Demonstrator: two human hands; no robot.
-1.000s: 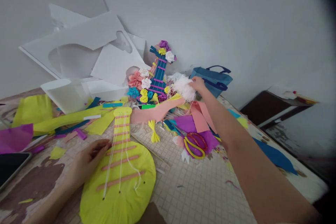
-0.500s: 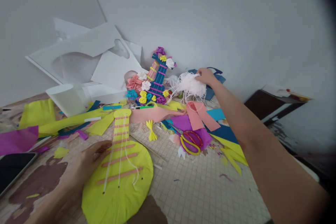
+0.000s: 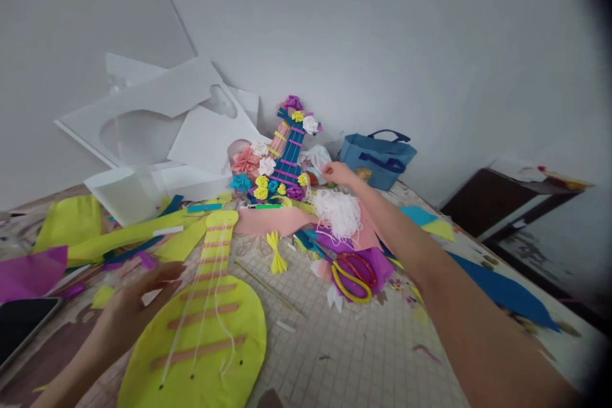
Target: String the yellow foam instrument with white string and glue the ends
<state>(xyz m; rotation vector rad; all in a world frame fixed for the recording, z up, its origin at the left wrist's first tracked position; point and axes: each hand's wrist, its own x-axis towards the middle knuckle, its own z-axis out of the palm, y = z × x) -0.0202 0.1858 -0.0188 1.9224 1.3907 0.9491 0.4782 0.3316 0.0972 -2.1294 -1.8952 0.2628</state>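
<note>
My left hand (image 3: pixel 136 303) is open beside the yellow paper guitar (image 3: pixel 210 325), thumb and fingers apart around no object. The guitar has pink strips across it and white strings along its neck. At the back, my right hand (image 3: pixel 338 173) has its fingers closed next to a clear plastic bag (image 3: pixel 316 158); what is in them, if anything, is too small to make out. Just below that hand a tangled bundle of white string (image 3: pixel 338 213) lies on the coloured paper. Scissors (image 3: pixel 354 277) with yellow and red handles rest on purple paper.
Small decorated guitars (image 3: pixel 289 153) with paper flowers lean on the wall. Cut white boards (image 3: pixel 143 108) and a white paper roll (image 3: pixel 119 194) stand at back left. A blue bag (image 3: pixel 375 159) is behind my right arm. A phone (image 3: pixel 26 325) lies at left, a stick (image 3: pixel 268 287) mid-table.
The white string bundle, held by my right hand before, now lies on the table. My right hand has moved left towards the plastic bag. My left hand has drawn off the guitar's edge.
</note>
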